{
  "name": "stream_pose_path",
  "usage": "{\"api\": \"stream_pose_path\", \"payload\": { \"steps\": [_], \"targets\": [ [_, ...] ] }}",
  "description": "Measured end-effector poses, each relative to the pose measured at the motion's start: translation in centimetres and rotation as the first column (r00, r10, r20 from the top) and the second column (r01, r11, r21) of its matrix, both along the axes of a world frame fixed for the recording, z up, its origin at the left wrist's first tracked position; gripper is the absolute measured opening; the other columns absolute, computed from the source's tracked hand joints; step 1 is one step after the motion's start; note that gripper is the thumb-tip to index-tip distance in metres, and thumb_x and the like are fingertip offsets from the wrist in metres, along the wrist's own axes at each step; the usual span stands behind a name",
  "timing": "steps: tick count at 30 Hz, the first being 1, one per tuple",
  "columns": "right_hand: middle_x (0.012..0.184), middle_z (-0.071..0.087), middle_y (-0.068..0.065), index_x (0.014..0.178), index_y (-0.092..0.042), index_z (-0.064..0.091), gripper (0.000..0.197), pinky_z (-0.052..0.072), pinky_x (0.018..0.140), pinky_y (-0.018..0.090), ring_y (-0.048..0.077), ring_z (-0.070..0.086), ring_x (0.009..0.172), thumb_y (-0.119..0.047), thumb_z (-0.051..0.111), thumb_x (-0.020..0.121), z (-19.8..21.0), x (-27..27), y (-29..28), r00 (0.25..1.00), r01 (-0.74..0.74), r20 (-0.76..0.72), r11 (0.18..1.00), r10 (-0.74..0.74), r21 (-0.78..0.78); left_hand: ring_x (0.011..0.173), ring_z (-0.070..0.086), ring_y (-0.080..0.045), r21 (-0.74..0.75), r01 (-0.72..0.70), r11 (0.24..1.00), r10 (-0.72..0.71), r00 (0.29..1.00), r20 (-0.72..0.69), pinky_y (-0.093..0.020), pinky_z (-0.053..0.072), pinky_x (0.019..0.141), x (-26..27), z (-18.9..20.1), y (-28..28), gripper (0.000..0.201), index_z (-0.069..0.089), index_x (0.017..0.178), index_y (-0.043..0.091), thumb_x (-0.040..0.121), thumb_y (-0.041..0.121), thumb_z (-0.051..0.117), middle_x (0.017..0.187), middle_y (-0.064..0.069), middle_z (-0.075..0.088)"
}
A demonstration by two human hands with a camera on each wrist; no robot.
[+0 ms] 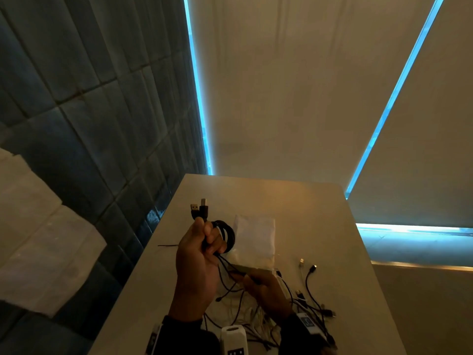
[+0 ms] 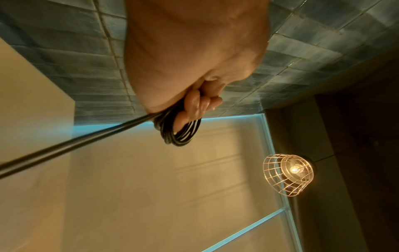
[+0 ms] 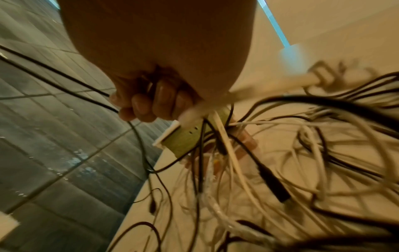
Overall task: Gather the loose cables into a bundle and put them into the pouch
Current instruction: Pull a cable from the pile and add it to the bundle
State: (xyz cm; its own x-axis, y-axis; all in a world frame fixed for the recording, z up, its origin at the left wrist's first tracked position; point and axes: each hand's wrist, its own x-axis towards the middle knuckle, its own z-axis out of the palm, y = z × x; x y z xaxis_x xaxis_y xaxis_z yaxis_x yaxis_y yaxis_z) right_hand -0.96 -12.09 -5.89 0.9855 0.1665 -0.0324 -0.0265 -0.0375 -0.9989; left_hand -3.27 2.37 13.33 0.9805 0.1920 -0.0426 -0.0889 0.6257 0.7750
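My left hand [image 1: 206, 240] is raised over the table and grips a coiled black cable [image 1: 227, 235], with two USB plugs [image 1: 199, 210] sticking up above the thumb. In the left wrist view the fingers [image 2: 200, 104] curl round the coil [image 2: 180, 132], and one strand [image 2: 64, 148] runs taut to the lower left. The translucent white pouch [image 1: 256, 239] lies flat behind the hands, its olive rim [image 1: 247, 270] nearest me. My right hand [image 1: 259, 281] is low at that rim [image 3: 187, 139], its fingers [image 3: 146, 104] curled round thin black strands. Loose black and white cables [image 1: 309, 303] [image 3: 291, 162] lie tangled beneath it.
The beige table [image 1: 320, 221] is narrow, with its left edge beside a dark tiled wall [image 1: 76, 111]. Pale blinds with blue-lit gaps hang behind it. A wire-cage lamp [image 2: 288, 173] glows in the left wrist view. A white device [image 1: 234, 339] sits at the bottom edge.
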Motion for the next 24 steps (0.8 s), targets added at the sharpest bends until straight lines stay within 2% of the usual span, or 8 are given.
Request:
{"api": "stream_pose_path", "payload": {
  "steps": [3,6,9,13,16,20,22,24],
  "targets": [
    [0.057,0.058,-0.014,0.059,-0.027,0.063,0.029,0.039,0.060,0.018,-0.003,0.051,0.058,-0.043,0.061,0.083,-0.6,-0.8,-0.7,1.000,0.025,-0.011,0.993,-0.026,-0.113,0.049,0.026,-0.010,0.031,-0.013,0.999,0.012,0.999,0.048,-0.023,0.031,0.052,0.1,0.7,0.6,0.031,0.042,0.066,0.015,0.095,0.028,0.039,0.057,0.004,0.033],
    [0.049,0.052,-0.015,0.052,-0.036,0.060,0.044,0.033,0.056,0.019,-0.002,0.046,0.051,-0.018,0.061,0.092,-1.8,-0.5,-1.4,1.000,0.026,0.001,0.978,-0.026,-0.206,0.050,0.025,-0.010,0.090,-0.030,0.995,0.027,0.999,0.041,-0.027,0.026,0.055,0.0,0.6,0.9,0.034,0.042,0.067,0.014,0.099,0.024,0.036,0.058,0.003,0.034],
    [0.050,0.050,-0.008,0.056,-0.022,0.059,0.035,0.034,0.054,0.023,-0.001,0.044,0.051,-0.021,0.060,0.091,-0.1,0.5,-1.6,0.994,0.106,0.025,0.966,-0.103,-0.235,0.049,0.025,-0.009,0.194,-0.017,0.981,0.014,1.000,0.017,-0.028,0.024,0.055,0.2,0.5,0.7,0.034,0.042,0.068,0.012,0.099,0.024,0.035,0.059,0.002,0.033],
    [0.053,0.048,-0.007,0.064,-0.007,0.062,0.029,0.034,0.049,0.018,0.005,0.042,0.050,-0.014,0.059,0.093,5.5,1.5,-1.4,0.976,0.213,0.061,0.975,-0.209,-0.070,0.046,0.027,-0.009,0.284,-0.033,0.958,0.047,0.998,-0.042,-0.030,0.023,0.055,0.6,-0.3,0.7,0.037,0.041,0.068,0.011,0.102,0.021,0.033,0.057,0.002,0.034],
    [0.053,0.044,-0.008,0.075,-0.007,0.063,0.027,0.029,0.047,0.020,0.007,0.035,0.047,-0.023,0.055,0.096,11.0,1.3,-0.6,0.972,0.166,0.161,0.986,-0.169,0.032,0.052,0.031,-0.014,0.321,-0.027,0.947,0.071,0.990,-0.125,-0.029,0.027,0.055,0.7,-1.3,0.3,0.038,0.041,0.067,0.010,0.102,0.022,0.033,0.058,0.000,0.039],
    [0.053,0.046,-0.013,0.071,-0.009,0.060,0.025,0.031,0.049,0.013,0.000,0.036,0.047,-0.012,0.054,0.095,15.8,0.1,0.6,0.960,-0.053,0.278,0.996,0.031,0.075,0.065,0.052,-0.022,0.214,-0.019,0.977,0.065,0.976,-0.207,-0.030,0.043,0.065,0.8,-1.3,-0.4,0.035,0.043,0.070,0.010,0.102,0.023,0.036,0.068,-0.009,0.056],
    [0.057,0.047,-0.010,0.069,-0.017,0.061,0.027,0.033,0.052,0.020,0.006,0.038,0.051,-0.014,0.057,0.095,15.7,-0.4,1.3,0.953,-0.177,0.259,0.983,0.160,0.044,0.076,0.060,-0.024,0.075,0.016,0.997,-0.003,0.984,-0.177,-0.035,0.048,0.075,0.8,-0.9,-0.5,0.035,0.045,0.072,0.009,0.102,0.025,0.035,0.077,-0.011,0.065],
    [0.062,0.046,0.003,0.065,-0.025,0.061,0.027,0.033,0.056,0.031,0.015,0.038,0.056,-0.023,0.058,0.092,14.6,-0.8,1.6,0.952,-0.253,0.189,0.967,0.242,0.031,0.074,0.059,-0.023,-0.060,0.034,0.998,-0.041,0.992,-0.117,-0.035,0.046,0.078,0.7,-0.5,-0.2,0.034,0.045,0.073,0.010,0.102,0.025,0.034,0.080,-0.011,0.062]
  ]
}}
